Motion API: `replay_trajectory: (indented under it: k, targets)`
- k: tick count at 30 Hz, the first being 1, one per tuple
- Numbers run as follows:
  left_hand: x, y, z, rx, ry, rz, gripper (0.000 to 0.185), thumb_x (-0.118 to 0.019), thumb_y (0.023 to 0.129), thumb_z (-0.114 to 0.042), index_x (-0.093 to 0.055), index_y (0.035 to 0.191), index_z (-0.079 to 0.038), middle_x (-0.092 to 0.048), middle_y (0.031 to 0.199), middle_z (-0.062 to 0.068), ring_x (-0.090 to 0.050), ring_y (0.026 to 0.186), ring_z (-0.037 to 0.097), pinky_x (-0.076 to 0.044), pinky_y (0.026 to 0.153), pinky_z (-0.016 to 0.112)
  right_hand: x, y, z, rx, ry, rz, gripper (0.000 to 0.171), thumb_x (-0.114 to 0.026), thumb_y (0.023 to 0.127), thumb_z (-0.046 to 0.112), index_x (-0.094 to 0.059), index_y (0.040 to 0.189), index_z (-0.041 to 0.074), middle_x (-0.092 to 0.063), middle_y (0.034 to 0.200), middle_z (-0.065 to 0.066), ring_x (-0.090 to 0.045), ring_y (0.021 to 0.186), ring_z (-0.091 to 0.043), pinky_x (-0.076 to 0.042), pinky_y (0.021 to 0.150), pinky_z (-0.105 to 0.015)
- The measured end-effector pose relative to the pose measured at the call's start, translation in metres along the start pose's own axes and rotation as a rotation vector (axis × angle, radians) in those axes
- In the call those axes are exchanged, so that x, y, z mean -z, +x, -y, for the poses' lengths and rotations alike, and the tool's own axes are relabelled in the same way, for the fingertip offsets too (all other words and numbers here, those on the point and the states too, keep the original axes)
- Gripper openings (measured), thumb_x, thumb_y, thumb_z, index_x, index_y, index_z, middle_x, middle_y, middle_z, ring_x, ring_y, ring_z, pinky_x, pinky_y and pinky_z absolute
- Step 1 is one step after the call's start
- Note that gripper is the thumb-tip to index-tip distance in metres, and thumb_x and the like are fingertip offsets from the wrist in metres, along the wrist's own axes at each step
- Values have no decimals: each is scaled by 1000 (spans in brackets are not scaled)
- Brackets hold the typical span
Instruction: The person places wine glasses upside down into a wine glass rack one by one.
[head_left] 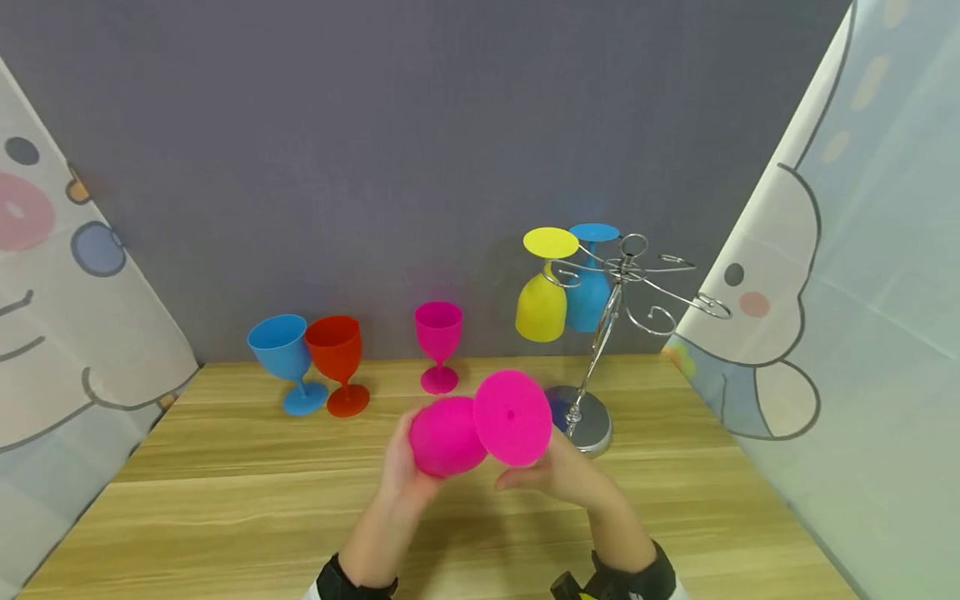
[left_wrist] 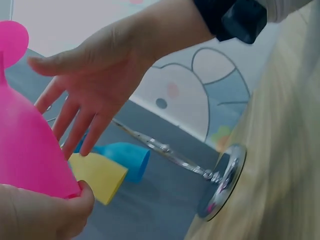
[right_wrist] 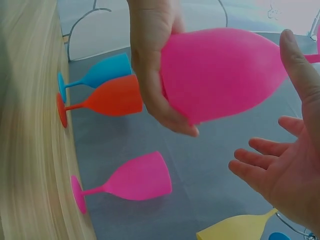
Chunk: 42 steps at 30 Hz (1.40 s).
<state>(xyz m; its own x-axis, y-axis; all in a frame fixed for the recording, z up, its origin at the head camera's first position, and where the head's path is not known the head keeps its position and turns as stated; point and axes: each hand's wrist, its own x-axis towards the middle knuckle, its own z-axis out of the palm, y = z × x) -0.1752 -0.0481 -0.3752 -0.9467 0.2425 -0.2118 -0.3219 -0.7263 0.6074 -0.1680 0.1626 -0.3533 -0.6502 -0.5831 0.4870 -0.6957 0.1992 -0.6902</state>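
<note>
- Left hand (head_left: pixel 405 471): its grip is curled round the bowl of a pink goblet (head_left: pixel 447 435), holding it above the tabletop (head_left: pixel 225 500), tipped so that the round foot faces the head camera. In the right wrist view the fingers (right_wrist: pixel 150 95) wrap the bowl from the rim side.
- Right hand (head_left: pixel 558 471): lies just beside the goblet at its 4 o'clock, below the foot. The grip is spread, fingers straight and holding nothing, as the left wrist view shows (left_wrist: pixel 95 85); whether a fingertip touches the foot cannot be told.
- Metal rack (head_left: pixel 611 333): stands at 2 o'clock from the held goblet, its round base on the tabletop near the right hand. A yellow goblet (head_left: pixel 542 304) and a blue hanging goblet (head_left: pixel 588 292) hang from it upside down, side by side, at the rack's 9 o'clock.
- Second pink goblet (head_left: pixel 438 342): upright on the tabletop at 12 o'clock from the held one, near the grey back wall (head_left: pixel 375 150).
- Red goblet (head_left: pixel 337 358) and blue goblet (head_left: pixel 288 358): upright at 10 o'clock, bowls touching or nearly so; the blue one is the farther left.
- Printed curtains (head_left: pixel 825 292): flank the tabletop at 3 and 9 o'clock.
</note>
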Motion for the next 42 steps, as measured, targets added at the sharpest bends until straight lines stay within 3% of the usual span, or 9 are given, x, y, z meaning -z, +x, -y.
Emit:
replay_trajectory:
  k: [6, 14, 20, 24, 31, 42]
  targets:
    - [-1, 2, 7, 90, -92, 50, 32, -33, 102, -37, -61, 102, -21, -57, 106, -1, -53, 98, 16, -48, 83, 28, -6, 3, -3, 17, -46, -2, 86, -85, 66, 3, -39, 139, 4, -54, 133, -14, -49, 128, -13, -42, 107, -35]
    - [-4, 0, 12, 162, -140, 106, 35, -31, 103, -36, -62, 103, -21, -58, 108, 0, -55, 101, 17, -50, 87, 30, -9, 4, -4, 10, -90, -22, 93, -88, 64, 7, -36, 141, 4, -52, 135, -15, -48, 129, -16, -41, 109, -37]
    - [-6, -1, 12, 237, -207, 244, 37, -26, 104, -33, -58, 116, -19, -56, 120, 6, -55, 111, 26, -50, 97, 42, -10, 5, -1, -56, -71, -6, 99, -88, 67, 14, -29, 147, 8, -41, 145, -13, -43, 134, -25, -41, 109, -42]
    - [-7, -1, 13, 279, -250, 292, 33, -28, 104, -33, -52, 124, -21, -53, 126, 5, -52, 116, 25, -47, 103, 44, -10, 7, 0, -113, -37, 1, 106, -86, 70, 25, -20, 152, 15, -36, 151, -10, -41, 136, -30, -41, 109, -45]
    - [-6, -1, 16, 291, -255, 284, 37, -24, 105, -34, -43, 132, -18, -53, 125, 7, -55, 114, 25, -43, 105, 47, -11, 9, 2, -143, -49, 4, 108, -86, 71, 30, -18, 154, 14, -37, 150, -11, -43, 135, -29, -42, 108, -44]
    - [-8, -5, 19, 324, -207, 245, 45, -20, 104, -41, -29, 141, -18, -53, 122, 9, -59, 107, 23, -56, 84, 31, -13, 8, 5, -209, -92, -5, 104, -86, 71, 21, -21, 151, 6, -38, 149, -15, -45, 132, -32, -43, 106, -48]
